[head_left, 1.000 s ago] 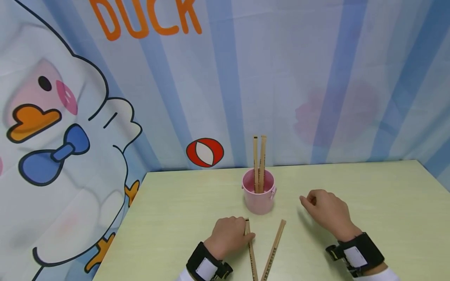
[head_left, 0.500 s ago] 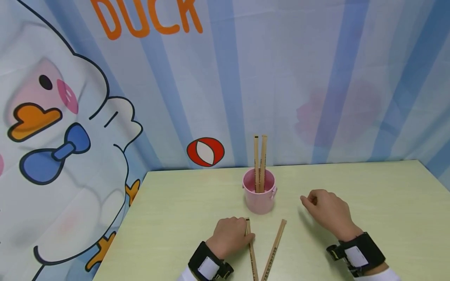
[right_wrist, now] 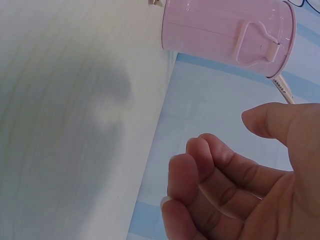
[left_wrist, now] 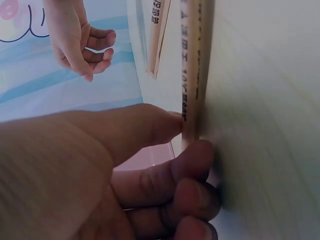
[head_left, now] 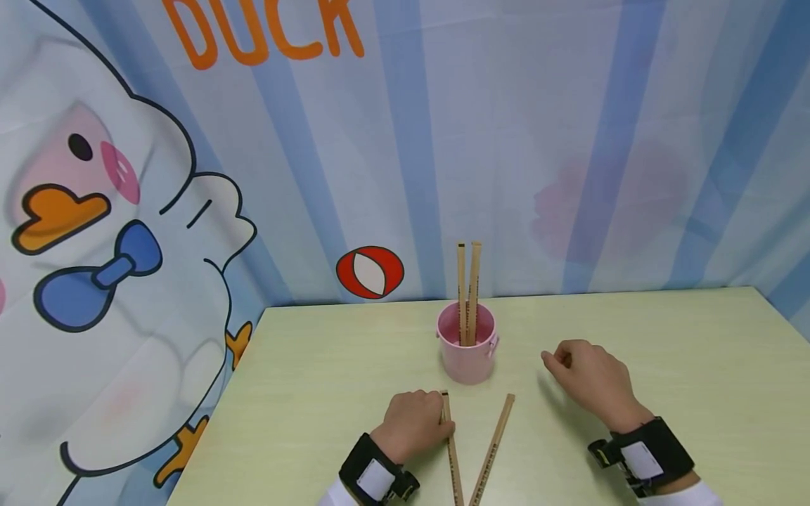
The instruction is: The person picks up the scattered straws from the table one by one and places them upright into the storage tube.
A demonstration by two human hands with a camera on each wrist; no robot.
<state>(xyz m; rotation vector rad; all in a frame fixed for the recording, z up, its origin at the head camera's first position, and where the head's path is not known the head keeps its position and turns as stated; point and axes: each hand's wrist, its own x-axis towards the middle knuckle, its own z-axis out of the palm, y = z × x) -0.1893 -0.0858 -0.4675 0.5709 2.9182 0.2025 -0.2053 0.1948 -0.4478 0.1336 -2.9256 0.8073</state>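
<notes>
My left hand point(head_left: 411, 424) is low on the table, pinching the upper end of a long, thin paper-wrapped stick point(head_left: 453, 464) between thumb and fingers. Printed characters run along its brown sleeve point(left_wrist: 193, 55) in the left wrist view. A second wrapped stick point(head_left: 492, 446) lies slanted to its right, untouched. Behind them stands a pink bucket point(head_left: 466, 365), with two similar sticks point(head_left: 472, 292) upright inside. To the right of the bucket my right hand point(head_left: 593, 383) hovers over the table, holding nothing, its fingers point(right_wrist: 182, 175) loosely curled and apart from the thumb.
The pale wooden table point(head_left: 329, 351) ends at the back against a blue striped cloth point(head_left: 493, 140) printed with a duck. The bucket's small side handle point(right_wrist: 255, 45) faces the right hand. Both lower sticks run out of the head view's bottom edge.
My left thumb has drawn in slightly toward the fingers on the stick. The right hand, the bucket and the other sticks have stayed in place.
</notes>
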